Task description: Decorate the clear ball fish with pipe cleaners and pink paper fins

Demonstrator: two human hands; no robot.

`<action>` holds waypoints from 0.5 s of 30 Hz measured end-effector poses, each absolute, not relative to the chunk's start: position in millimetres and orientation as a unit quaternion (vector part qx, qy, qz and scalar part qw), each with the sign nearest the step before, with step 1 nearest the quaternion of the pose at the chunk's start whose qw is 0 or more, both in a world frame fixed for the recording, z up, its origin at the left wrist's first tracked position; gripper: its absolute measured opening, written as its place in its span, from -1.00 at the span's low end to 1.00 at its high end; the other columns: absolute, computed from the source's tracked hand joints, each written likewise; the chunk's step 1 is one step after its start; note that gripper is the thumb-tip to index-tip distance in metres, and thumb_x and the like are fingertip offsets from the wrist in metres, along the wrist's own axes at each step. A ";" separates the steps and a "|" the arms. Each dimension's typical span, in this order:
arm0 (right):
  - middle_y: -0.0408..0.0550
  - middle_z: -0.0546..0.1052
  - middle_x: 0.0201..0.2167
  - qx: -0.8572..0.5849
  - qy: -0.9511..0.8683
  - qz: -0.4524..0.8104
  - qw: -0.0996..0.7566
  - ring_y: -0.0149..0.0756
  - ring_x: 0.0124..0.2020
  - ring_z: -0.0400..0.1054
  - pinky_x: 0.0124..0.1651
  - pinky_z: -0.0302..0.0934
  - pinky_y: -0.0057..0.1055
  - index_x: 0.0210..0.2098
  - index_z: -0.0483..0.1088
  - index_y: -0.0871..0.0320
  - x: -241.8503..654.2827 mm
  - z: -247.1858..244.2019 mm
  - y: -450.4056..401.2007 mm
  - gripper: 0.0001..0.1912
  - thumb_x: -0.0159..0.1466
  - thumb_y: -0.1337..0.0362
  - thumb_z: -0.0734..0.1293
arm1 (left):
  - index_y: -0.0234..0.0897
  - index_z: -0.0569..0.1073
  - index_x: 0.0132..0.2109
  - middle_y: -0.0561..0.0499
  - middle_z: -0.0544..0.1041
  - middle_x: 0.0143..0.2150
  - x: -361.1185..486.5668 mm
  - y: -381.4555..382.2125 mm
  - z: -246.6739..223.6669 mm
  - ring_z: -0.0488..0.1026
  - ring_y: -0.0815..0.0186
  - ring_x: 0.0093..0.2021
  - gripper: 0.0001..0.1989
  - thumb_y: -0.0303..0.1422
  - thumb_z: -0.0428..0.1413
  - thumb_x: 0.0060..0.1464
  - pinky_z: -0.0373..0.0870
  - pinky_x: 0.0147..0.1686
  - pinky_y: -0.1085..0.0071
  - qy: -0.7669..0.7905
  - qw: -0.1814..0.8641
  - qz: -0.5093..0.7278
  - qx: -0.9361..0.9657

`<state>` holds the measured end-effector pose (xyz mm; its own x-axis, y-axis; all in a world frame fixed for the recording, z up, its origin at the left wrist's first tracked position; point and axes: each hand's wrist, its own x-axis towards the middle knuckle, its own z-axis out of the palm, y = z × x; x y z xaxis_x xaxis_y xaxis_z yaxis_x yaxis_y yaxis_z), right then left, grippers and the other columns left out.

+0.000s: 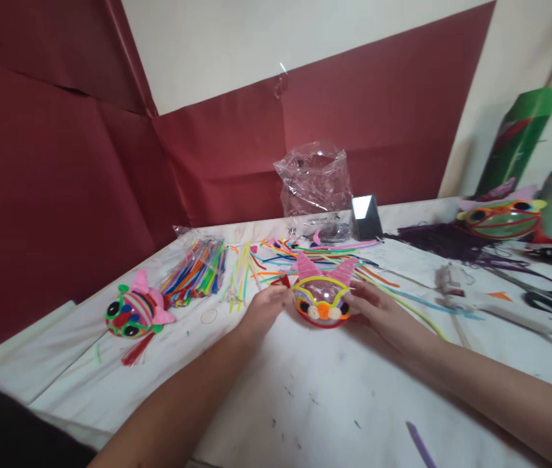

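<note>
Between my hands is a clear plastic ball (pixel 322 292) made up as an animal face. It has pink pipe-cleaner ears, a yellow outline, dark eyes, an orange nose and a red lower edge. My left hand (pixel 266 309) grips its left side, fingers closed and partly hidden; a small red piece (pixel 280 281) shows just above them. On the opposite side, my right hand (pixel 378 315) curls its fingers round the ball's edge. Further left lies a second animal ball (pixel 135 309) with pink ears, green trim and a red tassel.
Behind are a bundle of coloured pipe cleaners (pixel 202 270), loose pipe cleaners (pixel 244 273), a clear plastic bag (pixel 315 182) and a phone (pixel 367 218). To the right lie a glue gun (pixel 495 305), scissors (pixel 549 299) and another animal ball (pixel 502 220). A purple strip (pixel 420 445) lies in front.
</note>
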<state>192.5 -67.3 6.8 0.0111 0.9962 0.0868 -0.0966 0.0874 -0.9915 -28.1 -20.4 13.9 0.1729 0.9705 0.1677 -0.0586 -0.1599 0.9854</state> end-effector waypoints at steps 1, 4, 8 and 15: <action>0.01 0.56 -0.07 -0.434 -0.501 0.512 0.546 -0.09 -0.07 0.47 0.01 0.36 -0.13 0.01 0.38 0.08 191.3 6.7 -68.0 -0.47 0.13 -0.03 0.43 | -0.29 0.57 -0.33 -0.04 0.61 -0.35 -25.3 -23.4 14.8 0.49 0.21 -0.31 -0.71 -0.28 0.36 -0.28 0.39 -0.25 0.32 0.395 0.522 0.476 0.588; 0.02 0.59 -0.08 -0.360 -0.510 0.561 0.545 -0.07 -0.02 0.46 0.07 0.32 -0.11 -0.01 0.41 0.12 186.8 4.9 -69.6 -0.52 0.15 0.03 0.44 | -0.24 0.55 -0.09 -0.06 0.62 -0.14 -18.0 -29.9 15.2 0.50 0.13 -0.10 -0.53 -0.33 0.36 -0.25 0.41 -0.09 0.29 0.380 0.502 0.427 0.649; 0.02 0.60 -0.08 -0.291 -0.514 0.596 0.544 -0.08 0.00 0.45 0.11 0.27 -0.10 -0.03 0.44 0.14 181.3 4.4 -71.0 -0.54 0.14 0.08 0.48 | -0.20 0.30 0.20 -0.17 0.50 0.10 -11.5 -32.6 13.3 0.46 0.03 0.07 -0.17 -0.34 0.38 -0.29 0.43 -0.02 0.26 0.321 0.576 0.449 0.603; -0.04 0.63 -0.15 -0.273 -0.517 0.604 0.541 -0.12 -0.11 0.50 0.06 0.32 -0.14 -0.13 0.51 0.11 178.4 16.4 -77.6 -0.53 0.06 -0.01 0.50 | -0.13 0.16 0.28 -0.18 0.45 0.16 -8.2 -41.8 22.7 0.43 -0.06 0.11 -0.03 -0.22 0.40 -0.27 0.46 0.00 0.13 0.263 0.630 0.487 0.545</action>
<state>178.4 -77.6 16.4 -0.2650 0.9367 0.2290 -0.3713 0.1201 -0.9207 -8.2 -41.8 22.7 0.3866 0.9006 0.1987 -0.3266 -0.0678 0.9427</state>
